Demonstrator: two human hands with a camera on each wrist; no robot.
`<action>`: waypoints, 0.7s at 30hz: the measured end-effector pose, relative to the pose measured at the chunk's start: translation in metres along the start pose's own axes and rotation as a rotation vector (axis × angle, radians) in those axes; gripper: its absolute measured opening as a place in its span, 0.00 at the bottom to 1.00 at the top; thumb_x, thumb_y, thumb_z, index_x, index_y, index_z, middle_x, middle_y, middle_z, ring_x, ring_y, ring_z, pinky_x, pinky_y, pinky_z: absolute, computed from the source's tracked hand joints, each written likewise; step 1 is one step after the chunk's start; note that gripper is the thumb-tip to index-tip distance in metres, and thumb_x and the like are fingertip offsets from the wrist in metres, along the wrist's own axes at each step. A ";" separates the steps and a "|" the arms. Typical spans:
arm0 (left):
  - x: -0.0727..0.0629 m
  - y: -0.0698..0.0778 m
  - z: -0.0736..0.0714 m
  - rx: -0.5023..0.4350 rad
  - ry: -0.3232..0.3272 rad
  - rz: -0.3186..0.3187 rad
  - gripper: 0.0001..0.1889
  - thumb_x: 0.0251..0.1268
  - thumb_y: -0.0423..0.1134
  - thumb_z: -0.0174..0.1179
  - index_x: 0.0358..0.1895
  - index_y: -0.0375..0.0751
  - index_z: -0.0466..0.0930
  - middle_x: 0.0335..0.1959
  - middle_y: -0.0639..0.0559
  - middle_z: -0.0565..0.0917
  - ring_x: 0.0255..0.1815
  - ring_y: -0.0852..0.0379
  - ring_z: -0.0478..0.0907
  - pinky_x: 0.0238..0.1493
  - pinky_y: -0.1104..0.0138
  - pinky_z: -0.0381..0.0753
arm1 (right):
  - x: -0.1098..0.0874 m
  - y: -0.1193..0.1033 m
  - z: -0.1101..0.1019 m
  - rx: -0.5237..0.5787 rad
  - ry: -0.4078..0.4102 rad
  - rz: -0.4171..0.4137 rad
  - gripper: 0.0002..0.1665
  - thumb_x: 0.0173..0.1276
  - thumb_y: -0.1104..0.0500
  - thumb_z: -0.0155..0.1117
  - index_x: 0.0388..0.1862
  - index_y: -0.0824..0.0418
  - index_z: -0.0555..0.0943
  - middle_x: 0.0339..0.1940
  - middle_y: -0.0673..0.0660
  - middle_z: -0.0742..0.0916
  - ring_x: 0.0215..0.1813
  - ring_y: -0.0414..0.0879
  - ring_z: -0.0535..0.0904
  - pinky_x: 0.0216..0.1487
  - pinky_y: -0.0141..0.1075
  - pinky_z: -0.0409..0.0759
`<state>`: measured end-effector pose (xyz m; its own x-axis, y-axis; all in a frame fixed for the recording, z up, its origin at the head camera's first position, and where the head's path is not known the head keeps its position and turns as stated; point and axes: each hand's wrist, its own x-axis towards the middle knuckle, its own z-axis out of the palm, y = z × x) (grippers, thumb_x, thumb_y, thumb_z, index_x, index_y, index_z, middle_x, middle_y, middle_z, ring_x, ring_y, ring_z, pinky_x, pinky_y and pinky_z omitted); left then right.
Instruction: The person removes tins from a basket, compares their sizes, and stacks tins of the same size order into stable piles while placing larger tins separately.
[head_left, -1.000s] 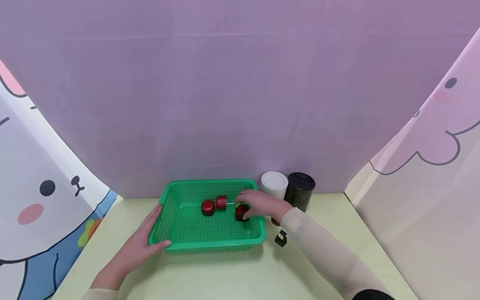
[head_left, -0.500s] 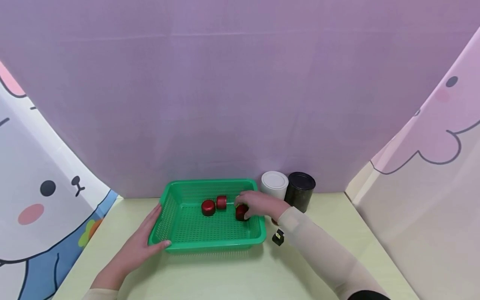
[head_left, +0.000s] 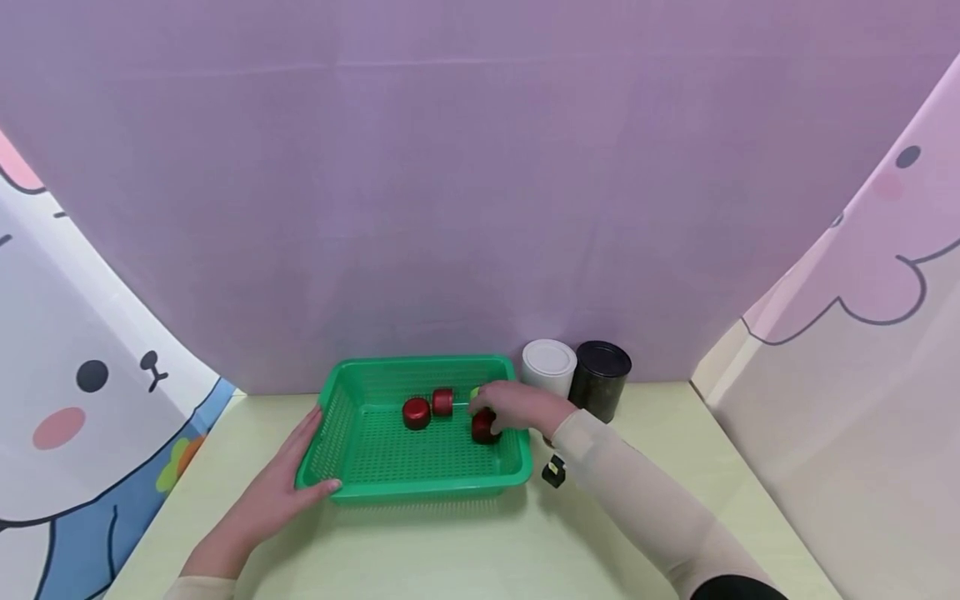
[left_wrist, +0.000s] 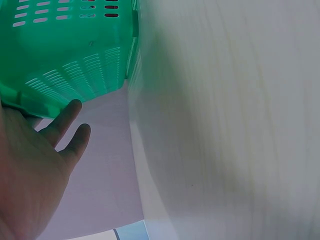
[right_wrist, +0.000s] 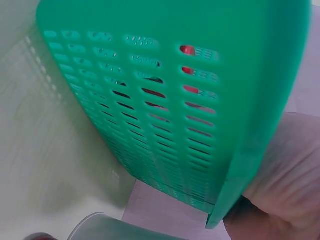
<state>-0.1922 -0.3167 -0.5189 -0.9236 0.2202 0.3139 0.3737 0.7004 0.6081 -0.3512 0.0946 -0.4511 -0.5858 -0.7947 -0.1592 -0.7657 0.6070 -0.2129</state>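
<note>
A green plastic basket point(head_left: 431, 482) with slotted walls stands on the table in the head view. My left hand point(head_left: 277, 492) rests against its left front corner, thumb on the front rim and fingers along the left side; the left wrist view shows two of its fingers straight. My right hand point(head_left: 521, 407) reaches over the right rim and pinches a dark red round thing point(head_left: 482, 428), partly covered by the fingers. A green bit point(head_left: 475, 392) shows at the fingertips. Also in the basket are a red round-topped piece point(head_left: 416, 413) and a red cylinder point(head_left: 442, 402) lying sideways.
A white-lidded can point(head_left: 549, 358) and a black can point(head_left: 602, 379) stand behind the right forearm. A small black cube point(head_left: 553, 472) is at the right wrist. Purple cloth point(head_left: 480, 208) hangs close behind the basket, with printed cloth on both sides.
The right wrist and forearm have shifted slightly left, with the hand still at the same red thing. The left hand and basket have stayed in place.
</note>
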 end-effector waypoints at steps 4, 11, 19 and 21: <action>0.000 0.001 -0.001 -0.007 0.008 0.015 0.59 0.69 0.46 0.79 0.93 0.48 0.46 0.93 0.44 0.48 0.88 0.26 0.51 0.72 0.80 0.44 | -0.001 -0.002 -0.001 0.004 0.006 -0.005 0.27 0.70 0.66 0.81 0.67 0.59 0.89 0.63 0.54 0.89 0.66 0.49 0.84 0.67 0.41 0.82; 0.000 0.002 -0.001 -0.006 0.000 0.006 0.59 0.69 0.46 0.78 0.93 0.48 0.45 0.93 0.42 0.48 0.89 0.29 0.49 0.71 0.81 0.43 | -0.001 -0.001 -0.001 0.005 0.015 -0.017 0.23 0.72 0.63 0.81 0.65 0.58 0.91 0.60 0.52 0.90 0.63 0.48 0.84 0.65 0.41 0.83; 0.000 0.003 -0.002 -0.015 -0.013 -0.001 0.59 0.70 0.46 0.78 0.93 0.48 0.45 0.93 0.44 0.47 0.90 0.28 0.48 0.73 0.78 0.44 | -0.003 0.005 0.002 0.072 0.052 -0.041 0.22 0.75 0.63 0.77 0.66 0.56 0.90 0.63 0.53 0.89 0.70 0.52 0.81 0.68 0.43 0.81; 0.000 0.003 -0.002 -0.012 -0.014 -0.006 0.59 0.70 0.46 0.78 0.93 0.49 0.45 0.94 0.46 0.47 0.90 0.28 0.48 0.76 0.73 0.46 | -0.004 0.006 0.003 0.101 0.070 -0.042 0.22 0.76 0.63 0.77 0.67 0.55 0.89 0.64 0.53 0.88 0.71 0.53 0.80 0.69 0.44 0.81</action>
<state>-0.1909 -0.3162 -0.5153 -0.9269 0.2257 0.3000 0.3692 0.6933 0.6189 -0.3528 0.1018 -0.4546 -0.5738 -0.8150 -0.0809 -0.7611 0.5671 -0.3147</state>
